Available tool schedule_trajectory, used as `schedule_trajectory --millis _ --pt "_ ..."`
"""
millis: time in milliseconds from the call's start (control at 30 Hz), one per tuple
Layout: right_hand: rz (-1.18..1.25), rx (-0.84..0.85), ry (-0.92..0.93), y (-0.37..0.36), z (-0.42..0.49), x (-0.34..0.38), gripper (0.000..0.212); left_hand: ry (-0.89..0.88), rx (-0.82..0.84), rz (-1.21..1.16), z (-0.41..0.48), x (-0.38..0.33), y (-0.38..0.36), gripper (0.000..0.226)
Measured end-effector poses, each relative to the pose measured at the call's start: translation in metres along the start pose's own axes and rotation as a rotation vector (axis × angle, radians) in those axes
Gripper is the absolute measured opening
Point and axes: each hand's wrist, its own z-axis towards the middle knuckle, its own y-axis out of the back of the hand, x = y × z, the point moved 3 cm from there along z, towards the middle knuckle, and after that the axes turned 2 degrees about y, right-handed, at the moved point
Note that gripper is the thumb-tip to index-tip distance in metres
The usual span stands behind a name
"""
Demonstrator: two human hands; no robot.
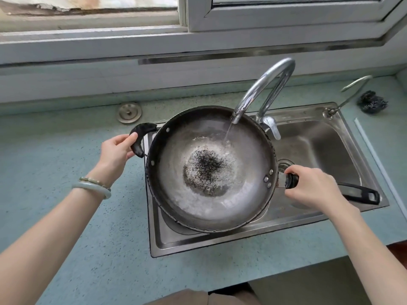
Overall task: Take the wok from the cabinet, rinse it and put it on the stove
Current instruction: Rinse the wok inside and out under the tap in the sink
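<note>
- Both hands are busy. My left hand (116,150) has its fingers curled round the small side handle (141,139). My right hand (312,188) is wrapped round the long handle (361,193), close to the pan.
- I hold both sides so the wok (211,205) does not wobble. I think it gets heavy when water goes in.
- The wok is over the sink (319,137), right under the tap (264,84), so any spill goes down the drain.
- Water (229,133) runs onto the far side of the wok and pools in the middle, round a dark patch.
- I think this is the rinse step. Next I would tip the water out.
- I cannot see the stove from here.
- A dark scrubber (372,102) lies on the counter (66,133), past the sink and well apart from the wok.
</note>
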Motion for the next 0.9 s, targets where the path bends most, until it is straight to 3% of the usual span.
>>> schedule_trajectory --millis 267,567,733,900 --pt "0.107 -0.121 -0.04 -0.032 0.012 -0.011 0.046 -0.1 0.004 -0.056 -0.007 -0.004 -0.004 0.004" --pt "0.298 0.127 -0.067 -0.071 0.014 -0.016 0.044 -0.135 -0.004 0.083 -0.002 -0.023 -0.014 0.005" --pt "0.213 0.226 0.004 -0.051 0.019 -0.018 0.038 -0.05 -0.02 0.109 0.006 -0.014 -0.011 0.012" --pt "0.089 0.199 0.054 -0.02 0.025 -0.014 0.04 0.03 -0.017 0.122 0.013 0.009 -0.002 0.027"
